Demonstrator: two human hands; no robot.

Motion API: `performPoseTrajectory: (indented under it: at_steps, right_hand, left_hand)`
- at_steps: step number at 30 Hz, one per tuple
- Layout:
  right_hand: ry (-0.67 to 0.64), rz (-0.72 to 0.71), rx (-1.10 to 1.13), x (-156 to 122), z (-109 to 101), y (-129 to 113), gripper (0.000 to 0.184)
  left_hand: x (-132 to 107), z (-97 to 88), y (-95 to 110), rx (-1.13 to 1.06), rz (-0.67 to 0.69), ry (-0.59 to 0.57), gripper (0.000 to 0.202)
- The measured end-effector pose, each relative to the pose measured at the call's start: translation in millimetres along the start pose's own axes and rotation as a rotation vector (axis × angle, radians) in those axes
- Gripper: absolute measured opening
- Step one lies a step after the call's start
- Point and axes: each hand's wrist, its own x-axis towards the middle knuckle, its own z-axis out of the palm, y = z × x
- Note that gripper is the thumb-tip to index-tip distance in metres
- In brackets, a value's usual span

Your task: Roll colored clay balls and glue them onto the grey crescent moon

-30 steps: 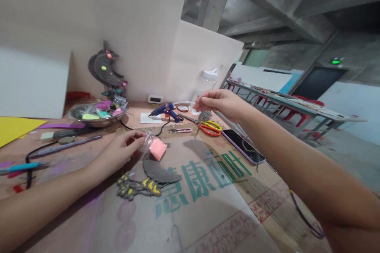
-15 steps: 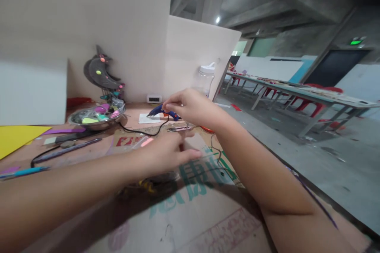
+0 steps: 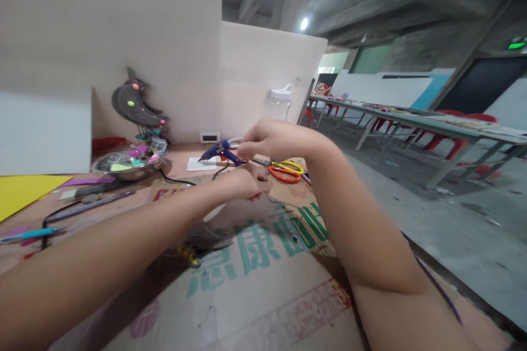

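The blue glue gun (image 3: 222, 151) rests on the table with its nozzle over a small white card (image 3: 201, 164). My right hand (image 3: 267, 139) is just right of it, thumb and fingers drawn together; whether anything is pinched there is hidden. Lower down, my left hand (image 3: 249, 182) has curled fingers above the printed cardboard (image 3: 263, 263), and what they close on cannot be made out. Scissors (image 3: 286, 171) with yellow and orange handles lie beyond my hands, partly behind my right wrist. Under my left forearm is a dark bundle (image 3: 206, 238) with a yellow bit.
A metal bowl (image 3: 123, 170) of coloured pieces stands at left, below a grey crescent moon ornament (image 3: 134, 104). A clear bottle (image 3: 280, 104) and small digital display (image 3: 209, 137) stand at the back. Pens (image 3: 31, 234) and yellow paper (image 3: 28, 191) lie far left.
My right hand has shifted slightly right, away from the glue gun. My left hand has moved farther forward and its fingers, spread before, are curled. The scissors' handles show more fully.
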Motion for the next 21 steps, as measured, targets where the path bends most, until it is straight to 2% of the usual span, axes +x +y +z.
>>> performPoseTrajectory:
  at_steps: [2, 5, 7, 9, 12, 16, 18, 21]
  right_hand:
    - [-0.004, 0.092, -0.159, -2.7, -5.1, 12.7, 0.028]
    - [0.06, 0.249, -0.318, -8.0, -12.9, 31.8, 0.024]
    - [0.04, 0.289, -0.279, -11.7, -17.3, 43.2, 0.023]
    - [-0.033, 0.293, -0.182, -14.4, -20.0, 51.9, 0.023]
    - [-0.097, 0.294, -0.106, -15.0, -19.8, 56.4, 0.024]
    - [-0.077, 0.236, -0.097, -10.5, -13.5, 44.3, 0.026]
    - [-0.088, 0.176, -0.137, -6.7, -8.0, 32.0, 0.023]
    - [-0.125, 0.13, -0.255, 0.5, 4.1, 8.6, 0.028]
  left_hand:
    - [20.7, -4.7, -9.4, 0.013, -0.021, 0.081, 0.023]
    - [46.6, -7.8, -9.6, 0.04, 0.035, 0.211, 0.019]
    - [54.7, -6.7, -4.2, 0.087, 0.078, 0.263, 0.018]
    - [53.6, -6.2, 1.3, 0.172, 0.095, 0.246, 0.014]
    - [38.4, -15.0, 7.8, 0.328, 0.091, 0.158, 0.008]
    - [4.0, -48.1, 13.4, 0.522, 0.022, 0.147, 0.033]
    - [-16.4, -67.8, 10.9, 0.585, -0.009, 0.152, 0.029]
    - [-48.2, -92.7, -4.1, 0.77, -0.071, 0.144, 0.017]
